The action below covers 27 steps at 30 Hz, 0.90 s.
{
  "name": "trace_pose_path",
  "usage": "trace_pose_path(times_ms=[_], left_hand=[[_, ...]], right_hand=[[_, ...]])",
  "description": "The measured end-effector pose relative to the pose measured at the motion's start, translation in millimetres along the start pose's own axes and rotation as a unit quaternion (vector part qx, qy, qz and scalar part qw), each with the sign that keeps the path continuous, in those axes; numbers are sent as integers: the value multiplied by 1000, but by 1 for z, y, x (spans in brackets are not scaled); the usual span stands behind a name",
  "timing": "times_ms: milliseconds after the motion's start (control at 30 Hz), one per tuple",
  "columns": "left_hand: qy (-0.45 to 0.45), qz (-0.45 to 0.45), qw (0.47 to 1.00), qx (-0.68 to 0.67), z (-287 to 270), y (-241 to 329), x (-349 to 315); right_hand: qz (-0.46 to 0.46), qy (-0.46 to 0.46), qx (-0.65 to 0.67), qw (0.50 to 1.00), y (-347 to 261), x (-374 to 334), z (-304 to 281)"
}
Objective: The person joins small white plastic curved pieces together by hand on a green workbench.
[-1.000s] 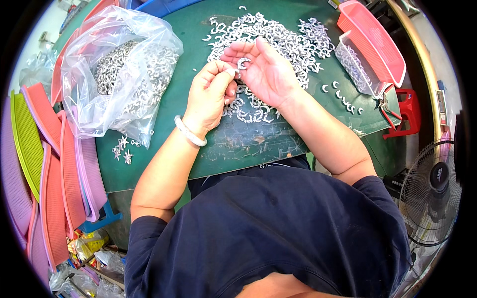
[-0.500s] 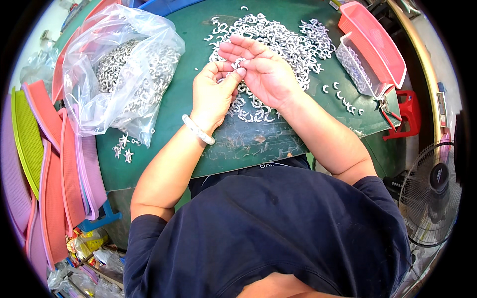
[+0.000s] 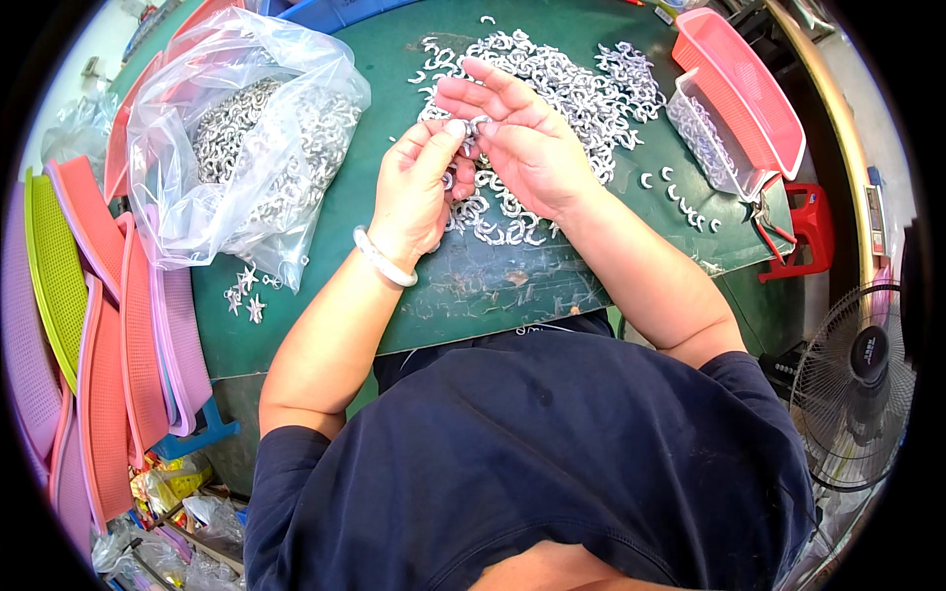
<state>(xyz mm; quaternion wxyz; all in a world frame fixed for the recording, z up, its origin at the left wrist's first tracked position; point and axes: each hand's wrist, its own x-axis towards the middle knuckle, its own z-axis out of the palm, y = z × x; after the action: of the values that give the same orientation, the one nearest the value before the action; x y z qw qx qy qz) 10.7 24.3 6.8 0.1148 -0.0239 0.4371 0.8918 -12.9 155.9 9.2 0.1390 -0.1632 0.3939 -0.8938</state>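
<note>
Hands (image 3: pixel 419 192) (image 3: pixel 544 163) in a shared fingertip pinch on small silvery pieces (image 3: pixel 480 124), above a curved-piece heap (image 3: pixel 591 98)

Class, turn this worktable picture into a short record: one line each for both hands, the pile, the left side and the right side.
Left hand: pinching a small silver piece
Right hand: at the same piece, some fingers extended
Pile: silver crescents on a green table
Left side: clear plastic bag containing silver pieces; star-shaped pieces
Right side: pink basket, red-handled pliers

The pinching left hand (image 3: pixel 414 195) is just beside the palm-up, loosely cupped right hand (image 3: pixel 544 163).
</note>
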Motion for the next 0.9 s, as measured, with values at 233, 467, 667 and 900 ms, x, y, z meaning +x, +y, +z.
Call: trace_pose_path(times_ms=[233, 467, 667, 900], left_hand=[[-20, -13, 999, -41, -9, -4, 3], [-97, 4, 993, -71, -11, -4, 4], [-159, -53, 971, -173, -22, -2, 7], [-2, -77, 980, -185, 2, 6, 1]], right_hand=[[-21, -24, -6, 999, 1, -1, 4], [-45, -48, -1, 998, -2, -2, 4], [-98, -77, -144, 982, -1, -4, 6], [-152, -166, -337, 914, 1, -6, 7]])
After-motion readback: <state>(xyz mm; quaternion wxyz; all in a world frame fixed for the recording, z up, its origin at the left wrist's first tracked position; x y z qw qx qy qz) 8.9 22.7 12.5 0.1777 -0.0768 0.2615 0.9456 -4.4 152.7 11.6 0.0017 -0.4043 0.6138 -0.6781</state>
